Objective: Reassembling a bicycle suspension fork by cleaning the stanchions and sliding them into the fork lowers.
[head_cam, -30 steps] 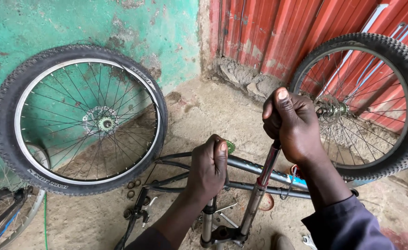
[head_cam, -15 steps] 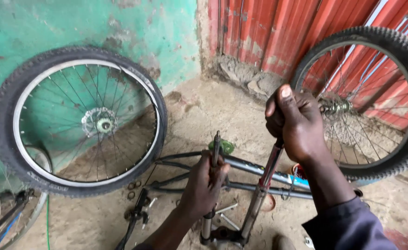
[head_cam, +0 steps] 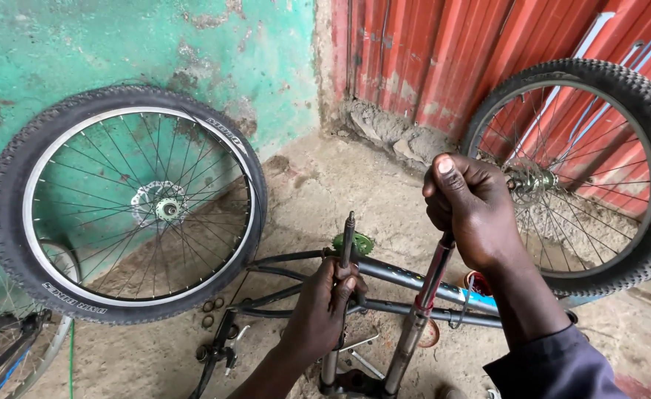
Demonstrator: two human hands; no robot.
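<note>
Since the earlier frame the left hand [head_cam: 325, 307] sits lower on the left fork leg [head_cam: 346, 244], baring its top. The right hand [head_cam: 473, 210] is closed over the top of the right fork leg [head_cam: 433, 277]. The suspension fork stands lower centre, above the bicycle frame [head_cam: 399, 279]; wheels [head_cam: 130, 207] lean left and right.

No packages, signs or screens show here. The only lettering is moulded or printed on things: white markings on the sidewall of the left wheel's black tyre [head_cam: 226, 131], once near its upper right and once along its lower left edge [head_cam: 74, 298], both curved with the rubber. A light blue patch with a pale edge, perhaps a sticker, sits on the dark bicycle frame [head_cam: 481, 299] below the right hand; too little of it is seen to tell more.
</note>
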